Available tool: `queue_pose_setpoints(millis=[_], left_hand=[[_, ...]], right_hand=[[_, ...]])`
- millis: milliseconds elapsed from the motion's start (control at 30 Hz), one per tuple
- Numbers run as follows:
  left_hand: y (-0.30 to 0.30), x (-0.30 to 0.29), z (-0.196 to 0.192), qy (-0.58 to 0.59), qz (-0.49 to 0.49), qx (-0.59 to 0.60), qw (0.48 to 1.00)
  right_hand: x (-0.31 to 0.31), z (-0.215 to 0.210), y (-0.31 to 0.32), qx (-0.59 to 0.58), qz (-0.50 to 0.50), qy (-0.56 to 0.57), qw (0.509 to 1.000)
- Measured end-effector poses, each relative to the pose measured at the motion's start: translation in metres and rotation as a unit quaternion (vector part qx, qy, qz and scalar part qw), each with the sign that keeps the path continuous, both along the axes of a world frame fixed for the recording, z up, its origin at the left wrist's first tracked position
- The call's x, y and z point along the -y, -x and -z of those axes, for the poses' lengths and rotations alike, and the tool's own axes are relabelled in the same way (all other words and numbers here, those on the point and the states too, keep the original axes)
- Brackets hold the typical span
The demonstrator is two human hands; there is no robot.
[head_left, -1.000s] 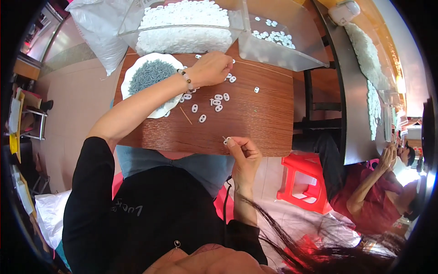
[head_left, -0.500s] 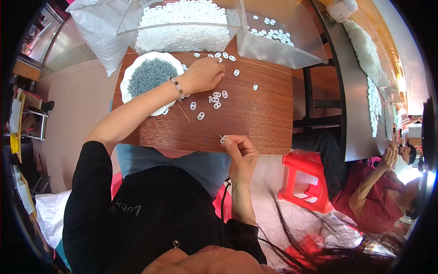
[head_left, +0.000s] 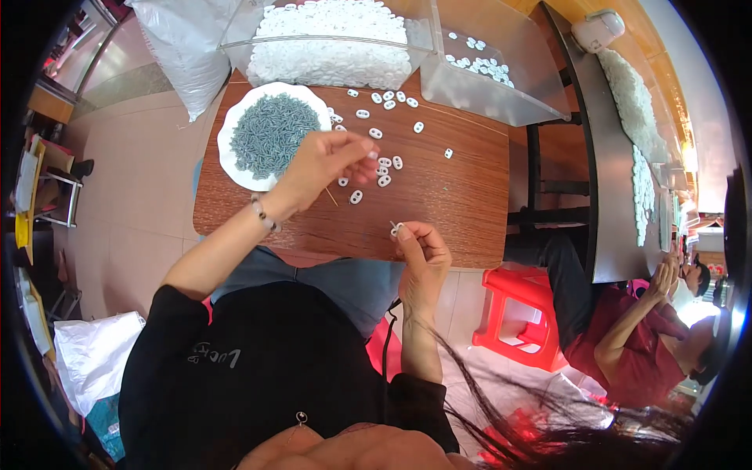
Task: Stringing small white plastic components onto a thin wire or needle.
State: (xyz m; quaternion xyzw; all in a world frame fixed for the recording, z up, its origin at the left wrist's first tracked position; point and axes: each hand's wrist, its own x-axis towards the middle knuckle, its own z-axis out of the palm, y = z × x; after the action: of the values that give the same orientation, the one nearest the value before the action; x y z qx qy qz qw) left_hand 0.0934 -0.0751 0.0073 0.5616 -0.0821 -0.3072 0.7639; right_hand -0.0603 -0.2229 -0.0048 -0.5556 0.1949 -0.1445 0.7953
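Observation:
My right hand [head_left: 425, 249] pinches a small white two-hole piece [head_left: 396, 230] by the table's near edge. A thin grey pin stands out of that piece. Over the middle of the table my left hand [head_left: 329, 160] is closed, thumb and fingertips together. Its fingertips are slightly blurred, so whatever they hold cannot be made out. Below and beside them lie several loose white two-hole pieces [head_left: 384, 181]. A scalloped white plate [head_left: 227, 157] heaped with small grey screw-like pins [head_left: 270, 133] stands to the left, partly behind my left hand.
A clear bin [head_left: 329, 47] full of white pieces stands at the far edge, beside another bin [head_left: 489, 98] holding fewer. A thin brown stick [head_left: 332, 196] lies on the wooden table [head_left: 454, 207]. At right are a red stool [head_left: 521, 317], a dark table [head_left: 607, 211] and a seated person.
My left hand has drawn back from the far loose pieces toward me, uncovering several of them. My right hand still holds its white piece in nearly the same place.

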Motion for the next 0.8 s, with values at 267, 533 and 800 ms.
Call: queue_pose_setpoints(millis=[267, 533, 800], left_hand=[[0.062, -0.031, 0.008, 0.057, -0.048, -0.102, 0.992], [0.083, -0.052, 0.016, 0.093, -0.036, -0.262, 0.96], [0.087, -0.056, 0.013, 0.06, -0.022, -0.254, 0.965]], right_hand=[[-0.008, -0.005, -0.005, -0.002, -0.029, -0.013, 1.0], [-0.023, -0.009, -0.007, -0.006, -0.079, -0.008, 0.997], [-0.029, -0.007, -0.004, -0.01, -0.107, 0.037, 0.994]])
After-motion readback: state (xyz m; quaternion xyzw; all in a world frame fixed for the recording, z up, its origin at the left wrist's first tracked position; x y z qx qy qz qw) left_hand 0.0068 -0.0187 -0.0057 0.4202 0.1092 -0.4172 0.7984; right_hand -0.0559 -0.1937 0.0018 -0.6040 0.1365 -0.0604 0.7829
